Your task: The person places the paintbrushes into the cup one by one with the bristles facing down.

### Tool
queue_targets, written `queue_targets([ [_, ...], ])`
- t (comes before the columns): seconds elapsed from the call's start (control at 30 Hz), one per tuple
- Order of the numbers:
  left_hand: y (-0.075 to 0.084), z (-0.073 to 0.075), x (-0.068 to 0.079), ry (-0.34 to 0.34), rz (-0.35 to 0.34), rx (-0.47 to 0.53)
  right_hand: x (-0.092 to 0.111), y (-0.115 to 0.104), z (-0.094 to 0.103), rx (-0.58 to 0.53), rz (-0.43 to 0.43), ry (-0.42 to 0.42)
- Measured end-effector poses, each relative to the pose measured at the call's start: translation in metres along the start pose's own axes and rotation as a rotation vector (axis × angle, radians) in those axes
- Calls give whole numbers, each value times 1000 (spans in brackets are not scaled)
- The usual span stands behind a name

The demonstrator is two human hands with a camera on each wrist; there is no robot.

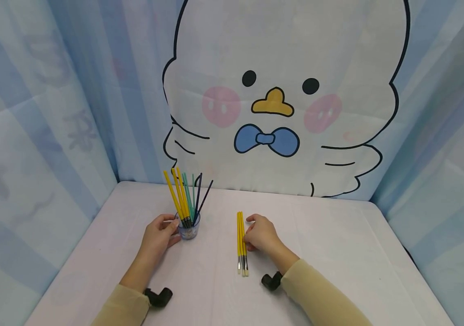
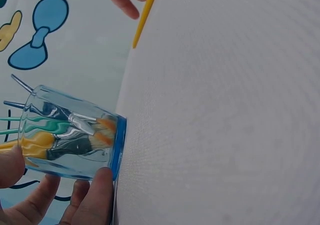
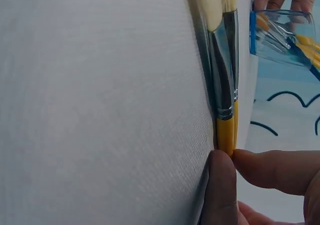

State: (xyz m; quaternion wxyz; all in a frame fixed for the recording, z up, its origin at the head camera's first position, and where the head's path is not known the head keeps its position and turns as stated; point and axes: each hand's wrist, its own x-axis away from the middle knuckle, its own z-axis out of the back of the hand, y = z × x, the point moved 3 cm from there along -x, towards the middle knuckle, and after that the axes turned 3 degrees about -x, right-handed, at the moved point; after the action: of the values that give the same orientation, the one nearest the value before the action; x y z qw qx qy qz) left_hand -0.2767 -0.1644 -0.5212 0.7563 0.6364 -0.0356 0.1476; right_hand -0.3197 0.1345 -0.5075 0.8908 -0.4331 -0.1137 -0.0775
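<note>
At the left of the table stands a clear cup (image 1: 188, 233) with a blue base. My left hand (image 1: 158, 234) holds it from the left side, thumb and fingers around its wall. Yellow brushes (image 1: 174, 195), green brushes (image 1: 187, 192) and dark blue brushes (image 1: 205, 199) stand bristles down in the cup. Toward the middle, a few yellow-handled paintbrushes (image 1: 239, 235) lie side by side, bristles toward me. My right hand (image 1: 262, 234) is at their right side. In the right wrist view, its thumb and a finger pinch the handle of a paintbrush (image 3: 225, 130) close over the cloth.
A pale cloth covers the table (image 1: 330, 253). Behind it hangs a curtain (image 1: 350, 54) with a cartoon bird, and striped curtains (image 1: 24, 136) close in both sides. Black wrist mounts (image 1: 159, 297) sit at both sleeves, just above the table.
</note>
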Motion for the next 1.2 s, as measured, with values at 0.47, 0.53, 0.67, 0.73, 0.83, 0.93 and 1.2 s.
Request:
queue_targets([
  [0.47,-2,-1,0,-11,3,5,4,-7,-1,199,5,-13],
  [0.53,-2,-1,0,-12,5,6,4,-8,-2,222,2,-10],
  [0.67,-1,-1,0,-11,4,10,4,-10,-2,225,-26,-5],
  [0.73,-1,-1,0,-8,3,14,3,-10,-1,219,-40,-4],
  [0.83,0,-2,0,-7,-3,12,1,-11,0,198,-56,-13],
  [0.93,0,-2,-1,-5,-2,7,-1,-10,3,137,-71,-35],
  [1.2,-1,0,-1,2,-4,3,-1,-4,10,-141,-140,-89],
])
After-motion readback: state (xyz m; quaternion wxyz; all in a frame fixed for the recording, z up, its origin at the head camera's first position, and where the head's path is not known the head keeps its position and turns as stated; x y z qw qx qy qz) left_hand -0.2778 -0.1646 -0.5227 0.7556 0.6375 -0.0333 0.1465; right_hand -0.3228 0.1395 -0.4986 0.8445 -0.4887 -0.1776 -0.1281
